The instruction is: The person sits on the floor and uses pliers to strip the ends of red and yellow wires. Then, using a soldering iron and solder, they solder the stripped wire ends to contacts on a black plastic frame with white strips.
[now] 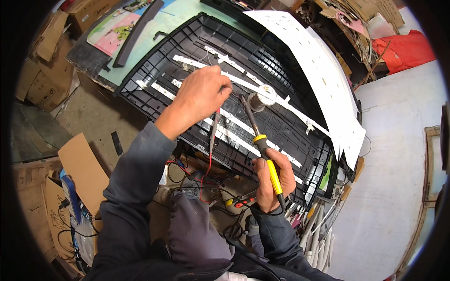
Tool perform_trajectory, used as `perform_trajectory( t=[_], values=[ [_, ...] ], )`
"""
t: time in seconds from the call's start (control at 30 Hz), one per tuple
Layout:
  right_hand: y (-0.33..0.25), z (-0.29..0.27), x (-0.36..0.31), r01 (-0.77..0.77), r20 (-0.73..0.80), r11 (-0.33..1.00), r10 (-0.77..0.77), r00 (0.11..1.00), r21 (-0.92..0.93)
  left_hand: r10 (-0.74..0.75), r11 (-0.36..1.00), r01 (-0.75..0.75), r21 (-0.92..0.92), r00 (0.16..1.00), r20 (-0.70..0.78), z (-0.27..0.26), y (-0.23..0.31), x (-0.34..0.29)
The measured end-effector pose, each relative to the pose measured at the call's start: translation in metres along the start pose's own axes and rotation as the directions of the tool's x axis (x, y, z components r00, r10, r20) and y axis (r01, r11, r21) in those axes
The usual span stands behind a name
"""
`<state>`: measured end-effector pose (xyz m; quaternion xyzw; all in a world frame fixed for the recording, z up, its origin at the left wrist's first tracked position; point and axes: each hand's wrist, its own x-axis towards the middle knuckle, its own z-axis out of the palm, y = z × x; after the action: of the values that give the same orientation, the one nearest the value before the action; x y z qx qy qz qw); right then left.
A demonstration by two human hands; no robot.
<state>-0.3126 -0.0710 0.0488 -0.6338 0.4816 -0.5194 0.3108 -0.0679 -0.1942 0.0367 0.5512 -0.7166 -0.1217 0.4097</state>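
My right hand (274, 180) grips a yellow and black soldering iron (271, 168), its metal shaft pointing up and away. Close to the iron's tip stands a spool of solder wire (263, 97). My left hand (199, 93) is closed in a pinch above the panel, and what its fingers hold is hidden. Both hands are over a black ribbed TV back panel (187, 40) with several white LED strips (246, 125) lying along it. A test probe with a red lead (213, 133) rests at the panel's near edge, below my left hand.
A large white reflector sheet (309, 61) leans along the panel's far right side. Cables (201, 182) tangle between the panel and my legs. Cardboard (84, 171) stands at the left; a black trim bar (138, 33) lies at the back left. White tubes (321, 243) stand at the lower right.
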Motion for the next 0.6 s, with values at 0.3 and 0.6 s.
perform_trajectory(
  t=[0.3,0.6],
  values=[
    [0.0,-0.001,0.001,0.006,-0.001,1.0,-0.006,1.0,0.015,-0.002,0.999,0.001,-0.049,1.0,-0.02,0.001,0.01,-0.005],
    [0.007,-0.003,0.002,0.065,0.055,0.997,-0.063,0.997,-0.049,0.01,0.994,-0.006,0.105,0.999,-0.036,0.003,0.017,-0.008]
  ],
)
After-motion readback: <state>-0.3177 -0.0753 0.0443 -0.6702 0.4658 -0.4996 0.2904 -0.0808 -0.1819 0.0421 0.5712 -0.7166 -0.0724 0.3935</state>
